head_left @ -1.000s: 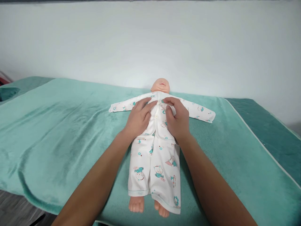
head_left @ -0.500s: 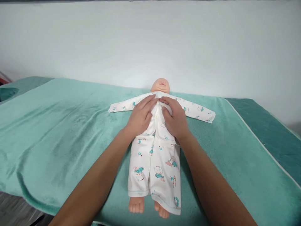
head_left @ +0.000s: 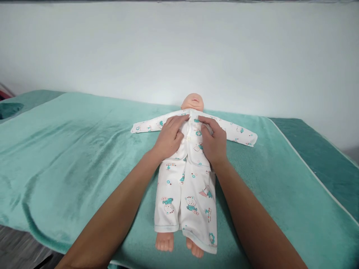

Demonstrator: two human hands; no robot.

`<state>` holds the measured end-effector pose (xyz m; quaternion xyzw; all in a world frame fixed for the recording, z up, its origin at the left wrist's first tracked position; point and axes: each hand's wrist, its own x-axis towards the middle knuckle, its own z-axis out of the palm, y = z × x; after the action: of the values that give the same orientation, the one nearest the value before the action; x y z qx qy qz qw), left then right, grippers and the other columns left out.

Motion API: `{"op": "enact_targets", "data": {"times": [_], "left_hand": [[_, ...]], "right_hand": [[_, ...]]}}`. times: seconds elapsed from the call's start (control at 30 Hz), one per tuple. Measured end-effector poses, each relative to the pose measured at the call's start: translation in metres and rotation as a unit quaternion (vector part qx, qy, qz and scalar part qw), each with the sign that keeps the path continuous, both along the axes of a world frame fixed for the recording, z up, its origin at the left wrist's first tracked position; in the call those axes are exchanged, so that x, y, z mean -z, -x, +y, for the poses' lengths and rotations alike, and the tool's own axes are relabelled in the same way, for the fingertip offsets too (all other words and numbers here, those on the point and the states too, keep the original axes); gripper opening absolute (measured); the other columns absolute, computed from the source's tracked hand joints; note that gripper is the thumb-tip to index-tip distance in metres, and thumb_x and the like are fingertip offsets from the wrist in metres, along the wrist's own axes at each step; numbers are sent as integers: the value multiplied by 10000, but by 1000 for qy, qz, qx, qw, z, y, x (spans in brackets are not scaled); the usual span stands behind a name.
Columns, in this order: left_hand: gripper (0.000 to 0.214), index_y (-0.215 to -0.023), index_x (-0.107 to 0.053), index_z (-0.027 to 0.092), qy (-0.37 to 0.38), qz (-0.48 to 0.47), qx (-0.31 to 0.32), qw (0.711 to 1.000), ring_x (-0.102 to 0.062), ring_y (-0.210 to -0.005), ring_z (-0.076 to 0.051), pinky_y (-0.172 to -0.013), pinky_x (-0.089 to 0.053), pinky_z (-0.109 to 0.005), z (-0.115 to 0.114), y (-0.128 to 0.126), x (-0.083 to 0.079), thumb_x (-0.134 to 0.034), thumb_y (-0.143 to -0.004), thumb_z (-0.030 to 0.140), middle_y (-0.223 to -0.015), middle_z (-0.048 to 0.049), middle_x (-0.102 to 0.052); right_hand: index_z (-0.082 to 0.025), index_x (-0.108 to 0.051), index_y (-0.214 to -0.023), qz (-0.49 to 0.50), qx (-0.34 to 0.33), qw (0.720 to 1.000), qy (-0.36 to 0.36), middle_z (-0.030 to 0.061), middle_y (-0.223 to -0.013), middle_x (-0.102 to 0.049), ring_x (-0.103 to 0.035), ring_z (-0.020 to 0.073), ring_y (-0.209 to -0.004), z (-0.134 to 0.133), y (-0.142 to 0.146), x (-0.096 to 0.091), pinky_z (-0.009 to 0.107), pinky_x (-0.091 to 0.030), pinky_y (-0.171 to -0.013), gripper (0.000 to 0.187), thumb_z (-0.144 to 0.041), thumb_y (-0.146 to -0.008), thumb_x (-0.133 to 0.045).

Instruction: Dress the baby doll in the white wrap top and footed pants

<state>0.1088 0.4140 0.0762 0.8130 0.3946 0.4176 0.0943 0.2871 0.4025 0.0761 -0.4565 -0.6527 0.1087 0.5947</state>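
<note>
A baby doll lies on its back on a teal blanket, head toward the wall, bare feet toward me. It wears a white romper printed with teal cartoon animals, sleeves spread out to both sides. My left hand rests on the doll's chest left of the button line, fingers bent and pressing the fabric near the collar. My right hand lies on the chest's right side, its fingers curled and pinching the romper's front edge near the top button.
The blanket covers a long table that runs against a pale wall. A darker teal cover shows at the right end. At the far left lies a dark teal fold. A strip of grey floor shows at the bottom left.
Both hands stayed on the doll's chest. My right hand slid slightly to the right, uncovering more of the button line. The view shifted a little.
</note>
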Motion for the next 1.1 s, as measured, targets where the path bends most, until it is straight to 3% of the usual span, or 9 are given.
{"op": "enact_targets", "data": {"times": [0.27, 0.47, 0.57, 0.7, 0.87, 1.1], "left_hand": [[576, -1408, -518, 248, 36, -57, -18, 998, -520, -1329, -228, -1168, -400, -465, 8, -8, -4, -382, -865, 111, -1369, -40, -649], [516, -1387, -553, 246, 51, -95, 9, 994, -552, -1300, -211, -1152, -424, -444, 11, -7, -5, -405, -906, 132, -1337, -56, -656], [506, -1383, -569, 236, 21, -85, 17, 996, -523, -1335, -207, -1170, -405, -437, 12, -6, -3, -390, -920, 140, -1398, -73, -607], [588, -1463, -508, 229, -2, -23, 51, 998, -359, -1503, -206, -1242, -314, -430, 16, -5, -1, -351, -908, 116, -1608, -65, -425], [677, -1514, -464, 206, 32, 42, 35, 998, -333, -1523, -223, -1275, -251, -457, 31, -7, -1, -359, -852, 110, -1604, -37, -456], [661, -1480, -511, 170, 80, 22, 11, 996, -439, -1445, -221, -1243, -312, -442, 46, -9, -10, -340, -844, 125, -1545, -70, -523]], "right_hand": [[-285, -736, -1133, -27, -38, 998, 31, 49, -1342, -692, -595, 242, -1291, 6, -1, 3, 551, -432, -1147, 293, -227, -932, -531], [-327, -750, -1158, -64, -47, 996, 33, 19, -1373, -673, -568, 234, -1327, 6, -2, 0, 552, -426, -1153, 316, -237, -951, -527], [-319, -757, -1158, -76, -46, 995, 40, 17, -1385, -667, -563, 225, -1335, 4, -2, -3, 531, -419, -1163, 326, -228, -949, -523], [-306, -765, -1156, -75, -62, 994, 39, 9, -1388, -669, -566, 208, -1343, 3, -1, -5, 493, -411, -1180, 348, -201, -936, -517], [-307, -773, -1123, -60, -76, 995, 35, -15, -1358, -690, -570, 208, -1355, 3, -1, -4, 489, -410, -1188, 350, -187, -925, -511], [-286, -761, -1131, -56, -69, 995, 51, -9, -1344, -699, -560, 215, -1368, 2, -1, -5, 496, -403, -1196, 347, -186, -918, -505]]}}
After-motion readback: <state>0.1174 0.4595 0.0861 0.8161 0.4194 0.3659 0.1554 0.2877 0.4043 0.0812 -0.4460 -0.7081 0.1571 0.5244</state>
